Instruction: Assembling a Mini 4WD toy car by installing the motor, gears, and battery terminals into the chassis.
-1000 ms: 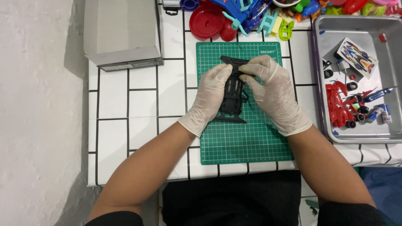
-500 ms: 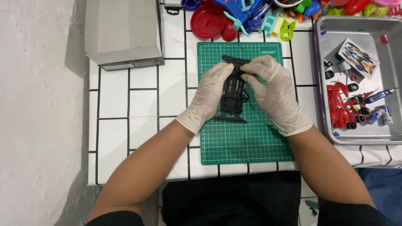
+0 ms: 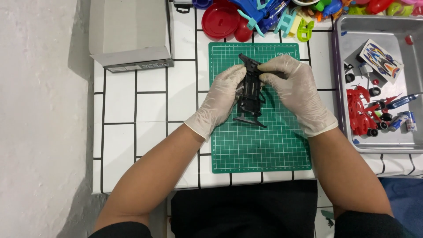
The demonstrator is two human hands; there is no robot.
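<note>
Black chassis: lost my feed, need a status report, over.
Left hand and right hand both grip black toy car chassis over green cutting mat. Nothing in the way.

A grey cardboard box (image 3: 130, 33) sits at the top left of the white tiled table (image 3: 145, 114). A red round lid (image 3: 220, 20) and bright toys (image 3: 282, 15) lie along the top. On the right, a metal tray (image 3: 414, 53) holds red car parts (image 3: 359, 112), small black wheels (image 3: 374, 91) and a sticker sheet (image 3: 381, 61).

Black chassis (image 3: 250, 94), green gridded mat (image 3: 260, 145), white-gloved hands, white black-lined worktop (image 3: 150, 105), red parts (image 3: 359, 112) in grey tray (image 3: 379, 26).
</note>
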